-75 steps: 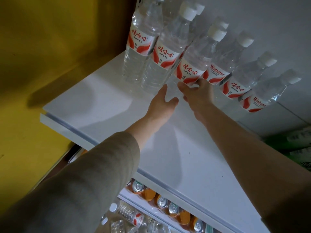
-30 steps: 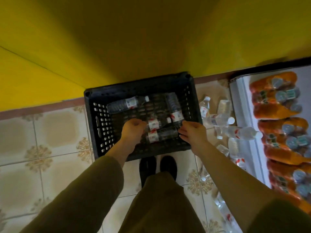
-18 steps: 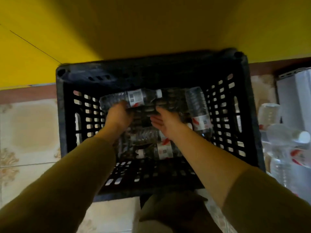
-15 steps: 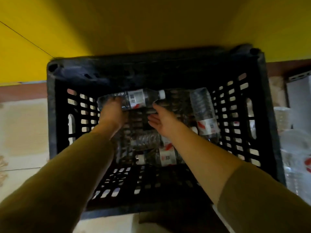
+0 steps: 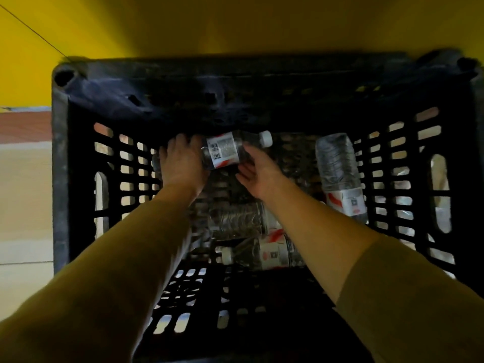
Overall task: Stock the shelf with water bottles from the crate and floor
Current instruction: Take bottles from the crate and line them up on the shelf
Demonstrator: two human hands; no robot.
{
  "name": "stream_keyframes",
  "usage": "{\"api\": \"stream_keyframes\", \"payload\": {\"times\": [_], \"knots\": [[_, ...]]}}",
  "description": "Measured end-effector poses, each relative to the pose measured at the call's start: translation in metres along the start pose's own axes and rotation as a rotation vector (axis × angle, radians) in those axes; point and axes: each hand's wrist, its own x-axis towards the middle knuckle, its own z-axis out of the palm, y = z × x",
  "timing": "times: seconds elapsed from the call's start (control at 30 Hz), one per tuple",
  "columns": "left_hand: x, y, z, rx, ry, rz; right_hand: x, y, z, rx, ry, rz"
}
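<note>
Water bottle [image 5: 225, 153], white-capped, lies on its side inside the black crate [image 5: 60, 179], against the far wall. Left hand [image 5: 183, 163] is curled over its base end, gripping it. Right hand [image 5: 259, 171] is half open, thumb and fingertips touching the bottle beside the label; a firm hold cannot be confirmed. 3 other bottles [image 5: 337, 174] lie on the crate floor.
</note>
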Motion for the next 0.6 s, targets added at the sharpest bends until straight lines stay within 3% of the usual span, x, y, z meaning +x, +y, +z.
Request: {"api": "stream_keyframes", "payload": {"times": [0.2,0.37,0.6], "knots": [[-0.027,0.006,-0.014,-0.341,-0.127,-0.105,-0.032,-0.005,-0.015,-0.042,-0.028,-0.005],[-0.072,0.023,-0.066,-0.799,-0.372,-0.298,-0.093,-0.018,-0.033,-0.024,-0.088,-0.048],[-0.139,0.057,-0.150,-0.961,-0.559,-0.272,-0.203,-0.049,-0.050,0.033,-0.146,-0.152]]}}
